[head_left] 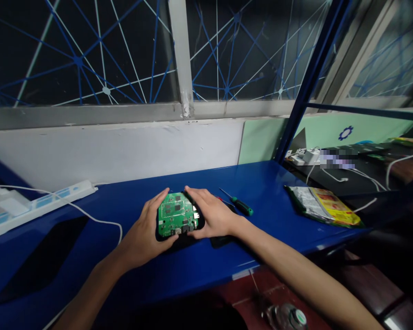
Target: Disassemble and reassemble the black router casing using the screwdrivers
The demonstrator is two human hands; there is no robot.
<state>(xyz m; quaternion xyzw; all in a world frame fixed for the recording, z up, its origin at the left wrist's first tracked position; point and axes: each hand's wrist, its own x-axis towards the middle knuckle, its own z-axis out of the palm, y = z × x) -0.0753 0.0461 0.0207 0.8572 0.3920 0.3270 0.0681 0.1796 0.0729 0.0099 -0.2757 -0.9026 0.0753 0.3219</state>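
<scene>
A green circuit board with dark chips and metal ports along its near and right edges is held between my two hands, over the blue table. Something black shows under and around the board, perhaps a casing, though its shape is mostly hidden. My left hand grips the board's left side, thumb at the near edge. Round the right side curl the fingers and thumb of my right hand. Beyond that hand lies a screwdriver with a green and black handle. A dark flat object is partly covered by my right wrist.
On the left stand a white power strip and a white cable, near a black flat panel. A silver and yellow packet lies at the right edge. A plastic bottle is below the table. Another person's hand shows far right.
</scene>
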